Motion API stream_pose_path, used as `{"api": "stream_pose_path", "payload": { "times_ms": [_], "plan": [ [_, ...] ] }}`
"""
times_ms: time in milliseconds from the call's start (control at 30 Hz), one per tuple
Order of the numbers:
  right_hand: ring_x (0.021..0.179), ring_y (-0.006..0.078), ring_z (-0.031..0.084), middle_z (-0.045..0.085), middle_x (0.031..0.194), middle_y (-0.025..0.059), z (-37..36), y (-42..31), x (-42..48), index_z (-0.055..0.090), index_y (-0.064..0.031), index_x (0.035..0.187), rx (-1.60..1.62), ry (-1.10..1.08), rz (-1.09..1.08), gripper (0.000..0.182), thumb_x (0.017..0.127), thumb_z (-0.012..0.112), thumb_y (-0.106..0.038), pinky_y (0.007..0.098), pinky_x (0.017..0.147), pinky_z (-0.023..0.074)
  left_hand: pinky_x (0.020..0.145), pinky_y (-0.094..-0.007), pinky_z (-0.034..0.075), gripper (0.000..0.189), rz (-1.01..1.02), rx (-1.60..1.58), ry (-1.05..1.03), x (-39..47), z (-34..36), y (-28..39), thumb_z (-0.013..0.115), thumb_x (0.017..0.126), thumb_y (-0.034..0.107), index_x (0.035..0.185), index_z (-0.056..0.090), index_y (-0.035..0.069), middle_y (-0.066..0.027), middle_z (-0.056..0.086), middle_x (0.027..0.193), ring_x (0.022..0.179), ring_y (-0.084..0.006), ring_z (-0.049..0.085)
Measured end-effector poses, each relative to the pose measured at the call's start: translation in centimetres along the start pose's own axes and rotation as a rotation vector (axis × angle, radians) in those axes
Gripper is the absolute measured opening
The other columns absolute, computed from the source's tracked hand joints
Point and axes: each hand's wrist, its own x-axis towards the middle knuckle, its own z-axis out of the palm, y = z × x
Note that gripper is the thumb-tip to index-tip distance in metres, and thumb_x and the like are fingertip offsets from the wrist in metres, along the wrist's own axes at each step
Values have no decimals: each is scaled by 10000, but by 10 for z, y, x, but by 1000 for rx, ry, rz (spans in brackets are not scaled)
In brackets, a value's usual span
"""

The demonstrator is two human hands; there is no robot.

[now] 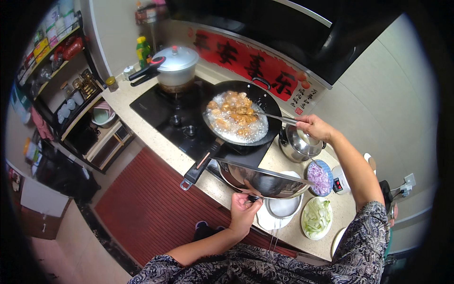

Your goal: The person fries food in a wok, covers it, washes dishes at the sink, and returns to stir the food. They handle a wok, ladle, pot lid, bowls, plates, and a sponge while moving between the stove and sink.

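Observation:
Browned food pieces [241, 110] bubble in pale, foaming oil inside a black wok [275, 106] on the hob. My right hand [315, 127], above a lidded steel pot, grips a metal-handled utensil [278, 116] whose far end is among the pieces; its tip is hidden. Below the wok, my left hand [245, 213] holds a shiny metal lid [266, 181] by its black knob, tilted on edge near the counter's front. A wire strainer [283, 207] lies beside the lid over a white dish.
The wok's long handle [198, 168] juts past the counter edge. A pressure cooker [177, 67] stands on the back left burner. Right of the wok are the steel pot [299, 145], a bowl of chopped purple onion [319, 179] and a plate of sliced green vegetable [317, 218].

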Motion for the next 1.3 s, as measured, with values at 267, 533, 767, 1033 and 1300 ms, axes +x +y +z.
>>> {"api": "stream_pose_path", "payload": {
  "times_ms": [267, 533, 767, 1033, 1300],
  "plan": [
    [730, 351, 584, 617, 844, 190, -11, -68, -62, 547, -67, 1173, -708, 132, -289, 347, 839, 565, -161, 412, 654, 462, 781, -314, 529, 322, -36, -65, -34, -1, 7, 14, 582, 781, -84, 972, 356, 45, -70, 459, 973, 890, -161, 554],
    [563, 282, 565, 550, 647, 121, 6, -77, -112, 503, -58, 1227, -1114, 268, -508, 462, 769, 550, -74, 379, 528, 464, 792, -295, 506, 359, -34, -99, -1, -2, 11, 17, 605, 773, -81, 1007, 351, 15, -118, 518, 1006, 891, -163, 560],
    [565, 236, 563, 536, 640, 96, 2, -82, -154, 529, -91, 1223, -1175, 353, -450, 461, 763, 559, -70, 354, 515, 461, 816, -309, 512, 361, 7, -110, 38, -4, 19, 9, 596, 785, -47, 1018, 326, 7, -136, 476, 1050, 911, -178, 554],
    [580, 254, 564, 560, 643, 113, -11, -120, -185, 596, -97, 1140, -1057, 206, -477, 356, 785, 596, -122, 371, 550, 460, 806, -317, 527, 350, 33, -75, 101, -11, 22, 2, 591, 793, -40, 993, 309, 12, -140, 473, 1040, 910, -178, 557],
    [845, 349, 587, 622, 923, 187, 22, -92, -121, 523, -71, 1211, -767, -2, -239, 367, 858, 514, -169, 416, 733, 464, 807, -308, 526, 352, 46, -74, 115, -9, 25, 2, 593, 784, -38, 982, 307, 13, -136, 469, 1021, 901, -176, 556]
  ]
}}
